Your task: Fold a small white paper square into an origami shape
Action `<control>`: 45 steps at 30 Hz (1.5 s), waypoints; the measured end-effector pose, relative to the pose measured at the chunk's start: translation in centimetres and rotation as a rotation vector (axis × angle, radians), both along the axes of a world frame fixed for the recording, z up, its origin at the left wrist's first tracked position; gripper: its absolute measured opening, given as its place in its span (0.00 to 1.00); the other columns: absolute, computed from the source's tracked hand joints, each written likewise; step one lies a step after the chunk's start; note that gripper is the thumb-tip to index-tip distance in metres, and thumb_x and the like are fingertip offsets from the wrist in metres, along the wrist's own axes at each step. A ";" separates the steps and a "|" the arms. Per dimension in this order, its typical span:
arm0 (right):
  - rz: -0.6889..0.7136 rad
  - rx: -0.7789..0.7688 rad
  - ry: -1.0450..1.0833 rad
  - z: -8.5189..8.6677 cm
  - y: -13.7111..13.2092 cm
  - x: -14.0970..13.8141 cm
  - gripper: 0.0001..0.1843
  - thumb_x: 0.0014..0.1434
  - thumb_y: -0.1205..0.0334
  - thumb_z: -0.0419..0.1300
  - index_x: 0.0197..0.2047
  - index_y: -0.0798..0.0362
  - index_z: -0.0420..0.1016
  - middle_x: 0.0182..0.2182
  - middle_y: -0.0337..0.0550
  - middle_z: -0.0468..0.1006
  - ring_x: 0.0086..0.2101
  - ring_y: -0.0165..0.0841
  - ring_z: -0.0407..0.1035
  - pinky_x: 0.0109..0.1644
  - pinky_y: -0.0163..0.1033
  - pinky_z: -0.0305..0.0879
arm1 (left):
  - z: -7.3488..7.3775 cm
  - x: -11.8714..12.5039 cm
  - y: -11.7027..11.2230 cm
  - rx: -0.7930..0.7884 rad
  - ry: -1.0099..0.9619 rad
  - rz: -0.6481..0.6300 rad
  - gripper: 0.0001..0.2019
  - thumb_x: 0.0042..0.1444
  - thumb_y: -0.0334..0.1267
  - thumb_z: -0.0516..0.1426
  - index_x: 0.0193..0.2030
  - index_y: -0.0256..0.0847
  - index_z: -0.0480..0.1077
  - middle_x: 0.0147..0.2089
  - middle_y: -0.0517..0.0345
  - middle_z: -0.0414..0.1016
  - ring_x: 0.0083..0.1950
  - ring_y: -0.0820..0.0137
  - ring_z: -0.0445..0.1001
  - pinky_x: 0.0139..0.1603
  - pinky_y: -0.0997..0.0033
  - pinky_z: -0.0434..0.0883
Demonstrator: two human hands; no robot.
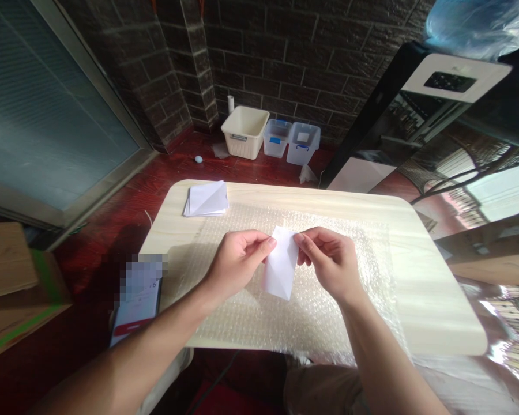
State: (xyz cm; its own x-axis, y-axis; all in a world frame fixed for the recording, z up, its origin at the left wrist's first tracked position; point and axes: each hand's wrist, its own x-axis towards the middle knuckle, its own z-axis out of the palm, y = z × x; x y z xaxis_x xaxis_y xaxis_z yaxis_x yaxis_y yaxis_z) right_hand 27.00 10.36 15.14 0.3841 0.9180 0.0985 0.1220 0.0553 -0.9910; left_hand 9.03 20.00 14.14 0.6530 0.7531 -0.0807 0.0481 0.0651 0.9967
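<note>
A folded piece of white paper (281, 268) is held up over the middle of the table, its long side pointing toward me. My left hand (241, 256) pinches its left edge near the top between thumb and fingers. On the opposite edge, my right hand (328, 256) pinches it the same way. Creases run across the paper's face. Beneath both hands lies a sheet of clear bubble wrap (328, 317). A small stack of white paper sheets (206, 199) rests at the table's far left corner.
The pale wooden table (432, 300) has rounded corners. A phone (138, 300) sits at its left edge. Beyond, on the red floor, stand a cream basket (245, 138) and two clear plastic bins (301, 151). A water dispenser (372, 161) is at the right, a cardboard box (8, 265) at the left.
</note>
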 end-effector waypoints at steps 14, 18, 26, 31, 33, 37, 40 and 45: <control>-0.056 0.006 -0.005 0.0 0.1 0.3 0.15 0.65 0.53 0.69 0.31 0.54 0.81 0.21 0.40 0.78 0.22 0.29 0.69 0.26 0.36 0.65 | -0.2 -0.1 -0.2 0.027 0.035 -0.015 0.16 0.66 0.48 0.62 0.33 0.37 0.78 0.32 0.54 0.80 0.33 0.68 0.74 0.34 0.70 0.67; -0.058 -0.001 0.006 -0.1 0.2 0.2 0.15 0.65 0.53 0.69 0.32 0.54 0.81 0.21 0.40 0.78 0.22 0.29 0.69 0.25 0.36 0.64 | -0.1 -0.2 -0.1 0.076 0.077 0.006 0.17 0.66 0.48 0.62 0.31 0.37 0.78 0.33 0.53 0.82 0.32 0.68 0.74 0.33 0.70 0.67; -0.099 0.013 0.030 -0.2 0.3 0.5 0.14 0.64 0.53 0.70 0.32 0.53 0.82 0.21 0.40 0.78 0.22 0.29 0.69 0.26 0.37 0.65 | -0.3 -0.1 -0.2 0.018 0.058 -0.043 0.15 0.65 0.46 0.62 0.34 0.37 0.80 0.31 0.55 0.80 0.32 0.68 0.74 0.33 0.70 0.67; -0.110 0.023 0.031 -0.6 0.3 0.7 0.13 0.65 0.53 0.70 0.33 0.53 0.83 0.21 0.40 0.78 0.22 0.29 0.69 0.25 0.37 0.65 | -0.3 -0.1 -0.2 0.027 0.075 -0.018 0.15 0.65 0.46 0.62 0.33 0.37 0.80 0.30 0.55 0.79 0.30 0.69 0.73 0.32 0.70 0.65; -0.114 0.026 0.027 -0.7 0.3 0.7 0.14 0.64 0.52 0.70 0.33 0.53 0.83 0.21 0.40 0.78 0.21 0.30 0.69 0.25 0.37 0.64 | -0.3 -0.1 -0.2 0.035 0.086 -0.008 0.14 0.65 0.46 0.62 0.34 0.37 0.80 0.31 0.54 0.80 0.31 0.69 0.73 0.32 0.70 0.66; -0.132 0.017 0.012 -0.8 0.4 0.8 0.13 0.64 0.52 0.71 0.33 0.53 0.84 0.20 0.41 0.77 0.21 0.30 0.68 0.25 0.38 0.64 | -0.1 -0.2 -0.2 0.036 0.079 -0.016 0.14 0.64 0.45 0.62 0.33 0.37 0.80 0.34 0.53 0.82 0.33 0.68 0.75 0.35 0.69 0.68; -0.154 0.019 0.022 -0.9 0.4 1.0 0.13 0.63 0.53 0.71 0.33 0.53 0.84 0.20 0.41 0.77 0.21 0.31 0.69 0.24 0.38 0.63 | 0.1 -0.3 -0.2 0.009 0.072 -0.029 0.12 0.63 0.44 0.63 0.34 0.38 0.81 0.34 0.53 0.83 0.34 0.66 0.77 0.36 0.69 0.69; -0.172 0.026 0.028 -1.0 0.5 1.2 0.12 0.62 0.53 0.72 0.33 0.52 0.84 0.20 0.40 0.77 0.21 0.31 0.68 0.24 0.39 0.63 | 0.3 -0.4 -0.2 0.004 0.087 -0.030 0.11 0.61 0.42 0.63 0.32 0.38 0.80 0.30 0.54 0.81 0.32 0.67 0.77 0.35 0.69 0.71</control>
State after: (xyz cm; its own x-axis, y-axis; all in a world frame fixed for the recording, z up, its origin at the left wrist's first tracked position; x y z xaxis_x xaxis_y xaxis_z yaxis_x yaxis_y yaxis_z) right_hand 28.16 10.82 14.11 0.5383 0.8358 0.1080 0.1042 0.0612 -0.9927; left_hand 8.64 19.76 14.40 0.6658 0.7337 -0.1352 0.1362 0.0587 0.9889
